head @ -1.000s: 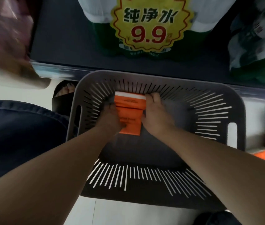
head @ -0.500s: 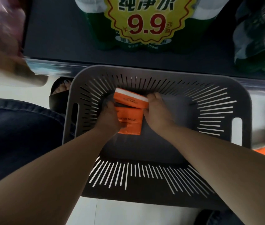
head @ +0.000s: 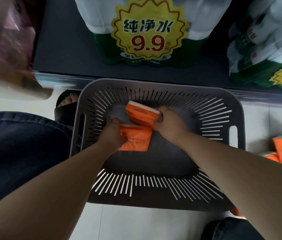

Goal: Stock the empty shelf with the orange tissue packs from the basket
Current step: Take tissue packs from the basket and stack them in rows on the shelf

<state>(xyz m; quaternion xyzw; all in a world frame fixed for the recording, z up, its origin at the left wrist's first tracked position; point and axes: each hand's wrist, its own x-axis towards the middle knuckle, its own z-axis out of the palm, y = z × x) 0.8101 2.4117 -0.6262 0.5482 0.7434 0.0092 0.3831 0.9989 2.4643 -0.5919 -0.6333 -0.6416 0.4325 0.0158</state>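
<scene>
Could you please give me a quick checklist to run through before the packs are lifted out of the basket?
1. Right hand grips the upper tissue pack: ok.
2. Left hand grips the lower tissue pack: ok, though its fingers are hidden.
3. Packs separated: ok, the upper one is tilted up.
4. Path over the basket rim is free: ok.
5. Other packs left in the basket: none visible.
6. Empty shelf space ready: cannot tell, out of view.

head view, steeply down, close
</scene>
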